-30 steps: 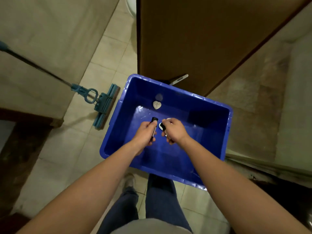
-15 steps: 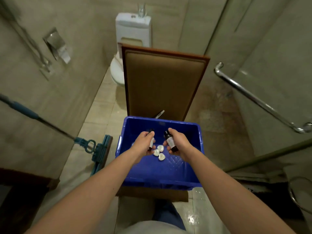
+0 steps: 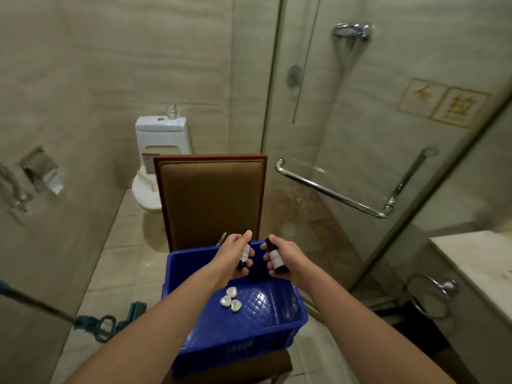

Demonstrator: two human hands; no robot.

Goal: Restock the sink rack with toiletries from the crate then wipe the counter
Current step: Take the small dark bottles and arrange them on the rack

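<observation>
Rising higher out of the blue crate [image 3: 235, 347], left hand [image 3: 232, 259] gripping a dark bottle [image 3: 245, 255], right hand [image 3: 290, 259] gripping a second dark bottle [image 3: 276, 260], both over the crate's far edge, white soaps [image 3: 230, 299] lying inside.

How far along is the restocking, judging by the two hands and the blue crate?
Done: nothing shows as placed; the sink rack is out of view. In hand: the left hand grips a small dark white-labelled bottle, the right hand a second dark labelled bottle, both above the blue plastic crate. Left: three white heart-shaped pieces lie in the crate, and wiping the pale stone counter seems not begun.
</observation>
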